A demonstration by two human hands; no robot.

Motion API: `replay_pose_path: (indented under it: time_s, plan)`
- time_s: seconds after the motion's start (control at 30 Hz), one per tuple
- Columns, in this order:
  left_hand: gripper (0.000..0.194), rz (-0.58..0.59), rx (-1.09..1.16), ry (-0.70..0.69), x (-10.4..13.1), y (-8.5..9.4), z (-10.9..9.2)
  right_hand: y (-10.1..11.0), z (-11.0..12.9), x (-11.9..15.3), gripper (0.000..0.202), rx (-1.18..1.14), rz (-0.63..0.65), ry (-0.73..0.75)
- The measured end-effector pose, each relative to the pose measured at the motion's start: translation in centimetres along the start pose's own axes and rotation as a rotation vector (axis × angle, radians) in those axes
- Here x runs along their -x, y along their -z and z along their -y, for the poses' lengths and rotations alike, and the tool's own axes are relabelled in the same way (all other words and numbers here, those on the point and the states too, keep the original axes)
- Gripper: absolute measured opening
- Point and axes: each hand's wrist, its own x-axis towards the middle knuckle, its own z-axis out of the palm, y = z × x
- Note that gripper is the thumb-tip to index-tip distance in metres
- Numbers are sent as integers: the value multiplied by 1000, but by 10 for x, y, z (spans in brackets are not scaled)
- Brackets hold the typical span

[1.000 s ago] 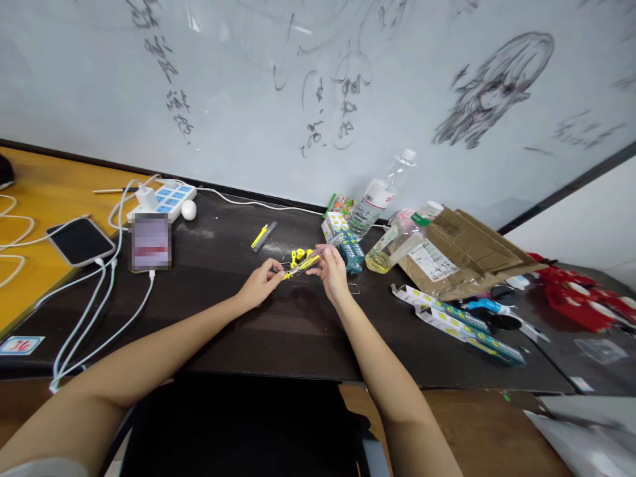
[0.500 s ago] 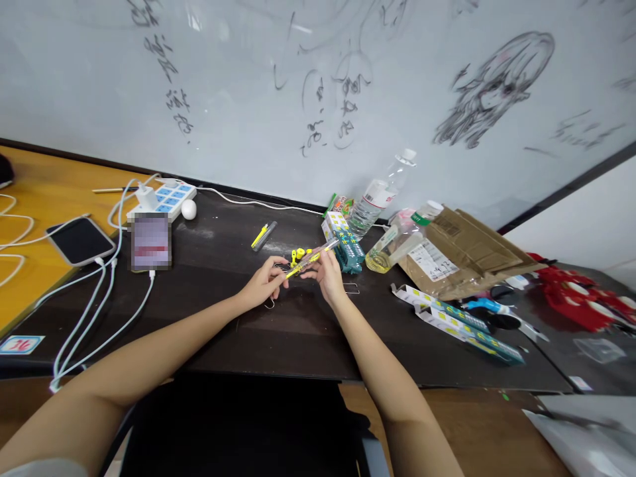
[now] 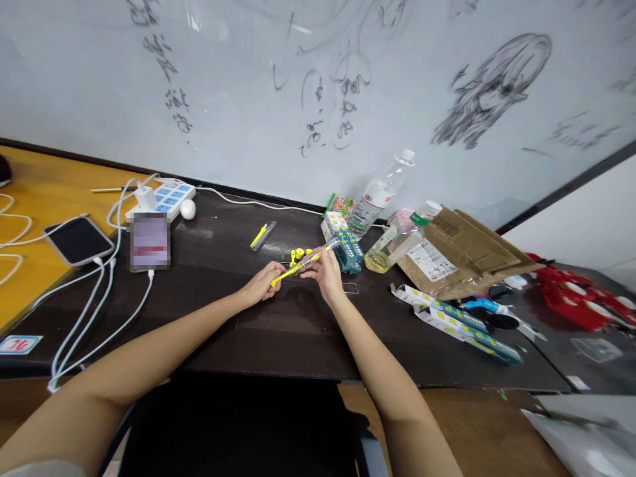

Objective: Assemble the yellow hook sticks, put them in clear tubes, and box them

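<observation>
A clear tube [image 3: 318,254] slants between two hands, the right hand [image 3: 326,270] clamped on its upper end, the left hand [image 3: 262,285] pinching a yellow rod [image 3: 281,279] at its lower, likely for steadiness; yellow parts [image 3: 298,254] lie just beyond the grip.

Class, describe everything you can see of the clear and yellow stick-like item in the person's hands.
The slim, straight item looks like plastic: bright yellow at its near left end, see-through toward its far right end, with some yellow between. It slants across the picture, rising to the right, above the dark desk. The left hand holds it near the yellow end, the right hand near the clear end. Finer details are too small to tell.
</observation>
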Motion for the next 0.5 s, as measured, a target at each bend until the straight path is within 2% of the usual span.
replay_pose_path:
  time_s: [0.17, 0.37, 0.5]
  plan:
    - [30, 103, 89, -13, -6, 0, 7, 0, -1, 0, 34, 19, -5, -10]
    - [27, 115, 39, -113, 1, -3, 3, -1, -2, 1, 34, 12, -5, -13]
    - [24, 108, -11, -117, 1, -3, 4, -1, -2, 1, 32, 24, 7, -12]
